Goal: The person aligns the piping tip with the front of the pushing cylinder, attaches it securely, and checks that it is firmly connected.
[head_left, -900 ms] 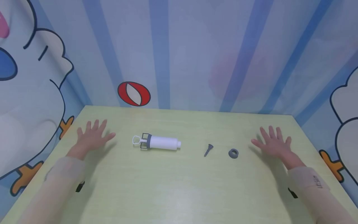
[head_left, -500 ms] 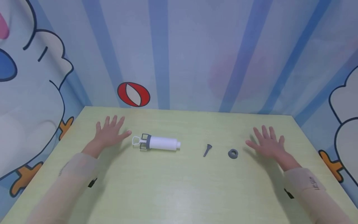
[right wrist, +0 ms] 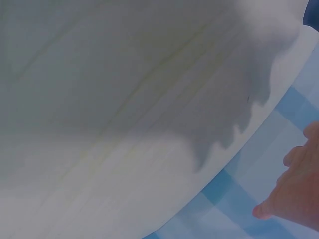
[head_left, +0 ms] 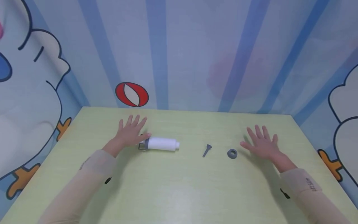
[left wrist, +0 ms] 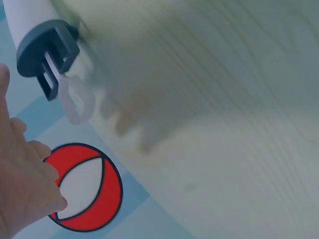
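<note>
A white plastic syringe [head_left: 162, 144] with a grey collar lies on the table, left of the middle. My left hand [head_left: 128, 133] hovers over its handle end with fingers spread, hiding the pull ring in the head view. In the left wrist view, the syringe's grey collar [left wrist: 42, 47] and white ring handle [left wrist: 77, 102] show beside the left hand [left wrist: 27, 184], apart from it. My right hand [head_left: 263, 146] is above the table, fingers spread, holding nothing. Nearest to it is a small grey ring-shaped cap [head_left: 230, 156]. Left of that lies a thin grey nozzle [head_left: 207, 150] with a flared end.
The pale wood-look table [head_left: 179, 186] ends at a back edge against a blue striped backdrop [head_left: 190, 62]. Cartoon figures and a red-and-white ball [head_left: 132, 94] are printed on the backdrop. Shadows of both arms fall on the table.
My left hand has moved right, from beside the syringe to over its handle end. My right hand has shifted slightly left, closer to the grey cap. The objects on the table stay put.
</note>
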`<state>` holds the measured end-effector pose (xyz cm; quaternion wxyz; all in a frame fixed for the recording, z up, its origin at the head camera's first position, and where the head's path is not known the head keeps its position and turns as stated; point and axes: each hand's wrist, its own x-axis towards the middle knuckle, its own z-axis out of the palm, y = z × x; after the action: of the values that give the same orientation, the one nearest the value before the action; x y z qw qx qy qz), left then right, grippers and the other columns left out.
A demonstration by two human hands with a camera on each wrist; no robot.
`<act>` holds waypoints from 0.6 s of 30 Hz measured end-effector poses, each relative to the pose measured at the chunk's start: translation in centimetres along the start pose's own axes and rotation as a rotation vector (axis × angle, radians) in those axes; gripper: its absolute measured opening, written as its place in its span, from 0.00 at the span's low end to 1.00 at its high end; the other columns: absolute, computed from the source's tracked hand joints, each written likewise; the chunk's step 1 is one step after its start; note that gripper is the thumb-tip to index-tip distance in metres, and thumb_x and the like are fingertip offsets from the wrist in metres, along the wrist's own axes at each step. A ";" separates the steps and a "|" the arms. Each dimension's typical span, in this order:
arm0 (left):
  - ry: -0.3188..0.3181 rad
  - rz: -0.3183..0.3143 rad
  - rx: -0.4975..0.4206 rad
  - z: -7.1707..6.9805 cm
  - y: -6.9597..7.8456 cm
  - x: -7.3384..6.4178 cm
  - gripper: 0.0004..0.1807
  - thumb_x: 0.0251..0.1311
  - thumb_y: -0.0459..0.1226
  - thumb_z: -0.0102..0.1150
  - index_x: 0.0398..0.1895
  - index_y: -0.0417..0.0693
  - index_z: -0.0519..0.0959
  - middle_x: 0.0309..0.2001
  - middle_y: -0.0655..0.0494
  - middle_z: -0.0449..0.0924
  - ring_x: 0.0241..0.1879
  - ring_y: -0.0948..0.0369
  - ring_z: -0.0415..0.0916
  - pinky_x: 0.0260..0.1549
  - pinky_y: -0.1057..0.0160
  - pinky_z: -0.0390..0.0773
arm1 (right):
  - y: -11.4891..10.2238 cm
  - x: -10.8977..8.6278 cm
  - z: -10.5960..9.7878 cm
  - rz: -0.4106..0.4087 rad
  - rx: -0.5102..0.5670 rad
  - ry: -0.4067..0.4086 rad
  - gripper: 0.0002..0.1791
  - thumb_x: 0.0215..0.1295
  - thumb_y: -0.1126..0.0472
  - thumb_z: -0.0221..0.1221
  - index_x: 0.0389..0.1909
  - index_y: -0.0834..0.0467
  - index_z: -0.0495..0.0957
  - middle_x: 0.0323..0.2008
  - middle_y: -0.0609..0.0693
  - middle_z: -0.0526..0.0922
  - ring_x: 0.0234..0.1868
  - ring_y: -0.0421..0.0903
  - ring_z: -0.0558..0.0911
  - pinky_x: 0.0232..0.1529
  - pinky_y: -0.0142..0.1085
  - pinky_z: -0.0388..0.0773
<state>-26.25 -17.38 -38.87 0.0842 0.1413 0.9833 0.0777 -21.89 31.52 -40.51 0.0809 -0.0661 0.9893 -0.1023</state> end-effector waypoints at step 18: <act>0.111 0.242 -0.088 1.2 5.7 1.6 0.38 0.56 0.56 0.46 0.67 0.54 0.50 0.66 0.48 0.54 0.66 0.48 0.48 0.60 0.40 0.44 | -1.7 0.1 0.7 -0.087 -0.003 0.051 0.46 0.56 0.31 0.42 0.68 0.53 0.42 0.68 0.63 0.34 0.67 0.63 0.30 0.53 0.68 0.29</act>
<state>-26.03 -11.33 -39.24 0.0257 0.2503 0.9579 0.1383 -21.70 29.67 -40.87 0.0509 -0.1064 0.9874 -0.1057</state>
